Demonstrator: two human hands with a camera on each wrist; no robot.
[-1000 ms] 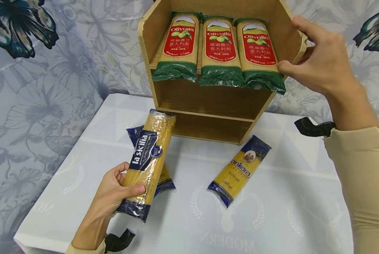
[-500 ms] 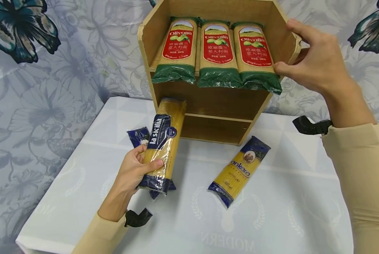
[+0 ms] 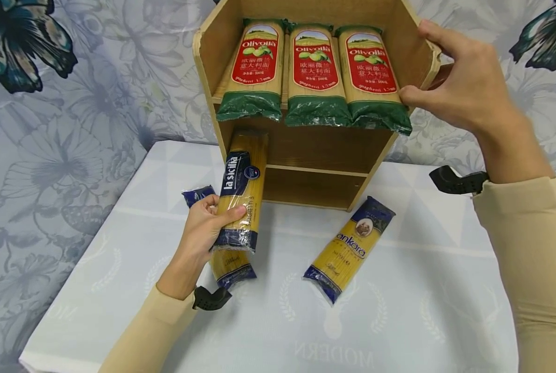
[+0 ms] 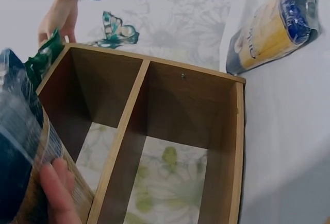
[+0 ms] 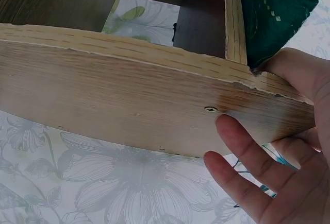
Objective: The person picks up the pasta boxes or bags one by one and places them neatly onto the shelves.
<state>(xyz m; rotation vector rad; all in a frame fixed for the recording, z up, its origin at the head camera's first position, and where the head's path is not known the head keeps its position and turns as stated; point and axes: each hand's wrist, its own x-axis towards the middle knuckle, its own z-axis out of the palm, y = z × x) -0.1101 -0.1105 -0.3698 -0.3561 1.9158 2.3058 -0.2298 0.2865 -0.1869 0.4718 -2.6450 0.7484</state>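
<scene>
My left hand (image 3: 203,233) grips the lower part of a La Sicilia spaghetti pack (image 3: 241,181), thumb across its front. The pack's far end reaches into the middle compartment of a wooden shelf (image 3: 324,147), at the left side. My right hand (image 3: 473,83) holds the shelf's right side panel (image 5: 129,90) near the top, thumb at the front edge. In the right wrist view two fingers (image 5: 242,141) lie along the panel's outer face. Three Olivoilà spaghetti packs (image 3: 316,72) lie side by side on the top shelf, their green ends overhanging the front.
An Ankara spaghetti pack (image 3: 350,248) lies on the white table (image 3: 399,321) to the right. Another yellow-and-blue pack (image 3: 233,264) lies at left, partly hidden beneath my left hand and its pack. A floral cloth (image 3: 72,155) covers the wall behind.
My left hand has moved up and to the right with the La Sicilia pack, bringing its far end into the middle compartment. The right hand keeps its grip on the shelf.
</scene>
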